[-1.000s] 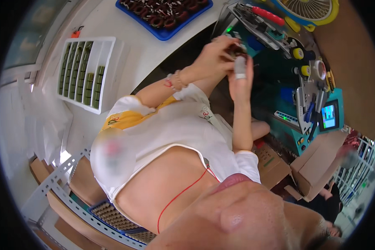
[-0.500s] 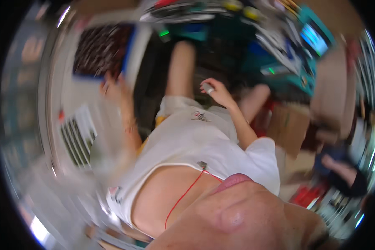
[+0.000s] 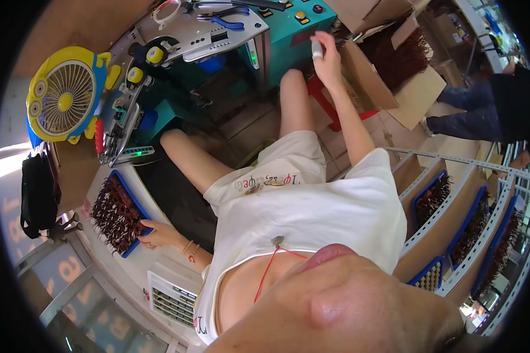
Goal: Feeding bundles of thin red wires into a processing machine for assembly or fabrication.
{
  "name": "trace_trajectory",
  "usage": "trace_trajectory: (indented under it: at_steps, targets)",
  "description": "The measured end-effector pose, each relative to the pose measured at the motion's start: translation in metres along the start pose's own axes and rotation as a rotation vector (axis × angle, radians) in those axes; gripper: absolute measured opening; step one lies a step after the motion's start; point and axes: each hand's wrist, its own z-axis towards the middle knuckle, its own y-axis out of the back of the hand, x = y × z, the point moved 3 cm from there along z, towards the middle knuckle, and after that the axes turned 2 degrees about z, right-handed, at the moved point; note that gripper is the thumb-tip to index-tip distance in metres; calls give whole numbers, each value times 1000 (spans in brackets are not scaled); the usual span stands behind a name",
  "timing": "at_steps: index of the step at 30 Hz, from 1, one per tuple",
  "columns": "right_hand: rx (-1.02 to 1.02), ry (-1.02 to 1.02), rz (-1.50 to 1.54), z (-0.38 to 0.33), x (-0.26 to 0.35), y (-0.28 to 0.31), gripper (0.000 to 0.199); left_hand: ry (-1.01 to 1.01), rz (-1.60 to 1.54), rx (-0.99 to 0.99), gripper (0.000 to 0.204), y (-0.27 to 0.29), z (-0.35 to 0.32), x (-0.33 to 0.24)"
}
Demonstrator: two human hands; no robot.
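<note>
At the left, my left hand (image 3: 155, 235) grips the near edge of a blue-rimmed tray (image 3: 123, 189), its fingers closed over the rim. Thin dark red-brown pieces (image 3: 115, 212), standing up like bristles, fill this tray. It lies on a white surface (image 3: 132, 276). My right hand (image 3: 328, 63) is raised past my right knee, between the teal machine (image 3: 305, 44) and an open cardboard box (image 3: 368, 76). Its fingers are loosely bent with nothing visible in them, and one wears a whitish finger cover (image 3: 317, 49).
A yellow-and-blue fan (image 3: 65, 100) stands far left beside metal machine parts. Blue-handled pliers (image 3: 227, 23) lie on a metal plate. Dark red strands fill the box, with a red stool (image 3: 330, 109) below. A metal rack (image 3: 433, 217) holds more trays. Another person (image 3: 489, 112) stands at right.
The blurred view has turned and steadied, bringing the rack and fan into sight. My left hand now grips the tray's edge. My right hand has risen to beside the cardboard box.
</note>
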Motion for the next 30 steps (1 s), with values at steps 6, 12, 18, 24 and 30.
trace_trajectory:
  at_steps: [6, 12, 18, 24, 30]
  targets:
    - [-3, 195, -350, 58, -27, -42, 38, -249, -275, -188, 38, 44, -16, -56]
    - [-27, 284, -701, 70, -27, -58, 25, -170, -418, -26, 33, 33, -39, -68]
    - [96, 309, -357, -13, -1, -50, 34, -147, -759, 276, 26, 19, -81, -101]
    - [468, -33, -69, -204, -17, -54, 32, 8, -1175, 765, 24, -1, -113, -112]
    - [640, -295, 44, -202, -23, -79, 28, -28, -1136, 979, 32, 13, -123, -107]
